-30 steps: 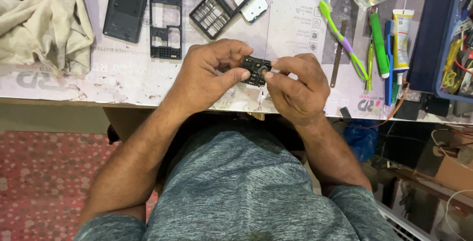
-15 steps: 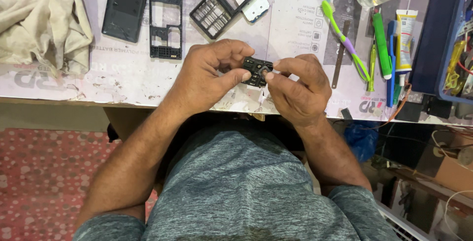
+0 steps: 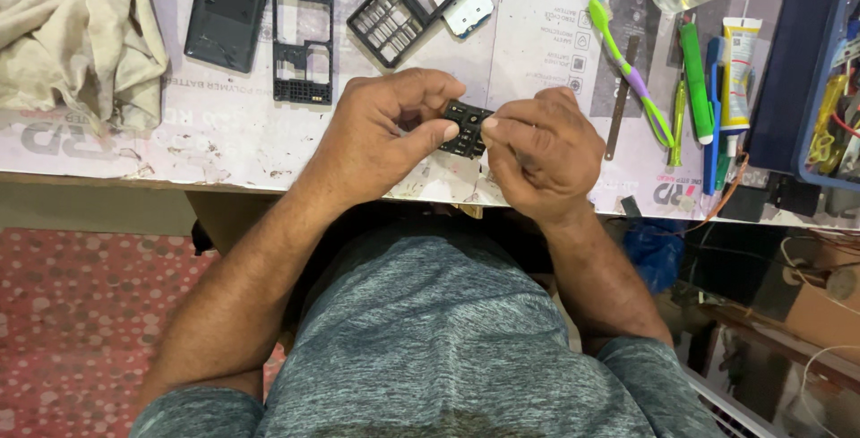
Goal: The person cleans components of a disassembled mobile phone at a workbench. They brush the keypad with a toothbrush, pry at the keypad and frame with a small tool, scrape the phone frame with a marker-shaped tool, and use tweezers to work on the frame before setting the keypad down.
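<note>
While both hands, left hand [image 3: 381,138] and right hand [image 3: 542,156], pinch the black keypad [image 3: 466,127] just above the worktop [image 3: 224,147], the phone shells [image 3: 300,26] lie apart, seemingly unassembled.

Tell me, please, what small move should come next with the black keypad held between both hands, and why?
Probably carry the small black rubber keypad up to the black front frame with key holes lying on the paper-covered bench. The left hand and right hand both have a grip on the keypad, above the bench edge, and that frame's key openings look empty, though a match is only a guess.
</note>
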Available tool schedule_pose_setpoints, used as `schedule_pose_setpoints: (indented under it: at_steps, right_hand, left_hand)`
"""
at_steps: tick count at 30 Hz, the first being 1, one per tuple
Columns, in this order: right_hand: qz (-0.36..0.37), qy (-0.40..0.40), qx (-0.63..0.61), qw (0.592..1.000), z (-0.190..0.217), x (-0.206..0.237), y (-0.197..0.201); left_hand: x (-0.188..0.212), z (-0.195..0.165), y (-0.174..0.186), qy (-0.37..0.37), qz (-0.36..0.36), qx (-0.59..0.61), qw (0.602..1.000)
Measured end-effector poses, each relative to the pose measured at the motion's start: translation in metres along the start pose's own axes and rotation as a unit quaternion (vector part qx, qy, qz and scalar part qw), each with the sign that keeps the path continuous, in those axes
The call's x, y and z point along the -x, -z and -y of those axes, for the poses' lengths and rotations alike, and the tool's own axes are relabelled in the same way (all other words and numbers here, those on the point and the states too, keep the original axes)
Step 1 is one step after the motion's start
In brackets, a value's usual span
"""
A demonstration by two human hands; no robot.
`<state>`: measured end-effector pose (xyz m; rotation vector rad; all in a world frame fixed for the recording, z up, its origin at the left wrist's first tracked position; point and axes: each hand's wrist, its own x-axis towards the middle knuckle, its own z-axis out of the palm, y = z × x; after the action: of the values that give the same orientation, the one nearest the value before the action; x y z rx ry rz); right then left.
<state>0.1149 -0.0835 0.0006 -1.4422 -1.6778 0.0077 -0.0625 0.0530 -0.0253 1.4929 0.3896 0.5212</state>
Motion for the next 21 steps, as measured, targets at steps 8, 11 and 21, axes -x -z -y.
schedule_pose_setpoints:
  at_steps: [8,11,21]
  right_hand:
    - [0.020,-0.217,-0.240,0.946,-0.011,0.008,0.000]
    - [0.037,-0.236,-0.232,0.943,-0.012,0.007,0.000]
    - [0.014,-0.340,-0.358,0.870,-0.007,0.004,0.004]
  left_hand:
    - [-0.001,-0.001,0.001,0.028,0.001,0.037,0.999]
    - [-0.002,-0.001,0.002,0.035,0.006,0.023,0.999]
    - [-0.003,0.004,0.006,0.040,0.021,0.117,0.992]
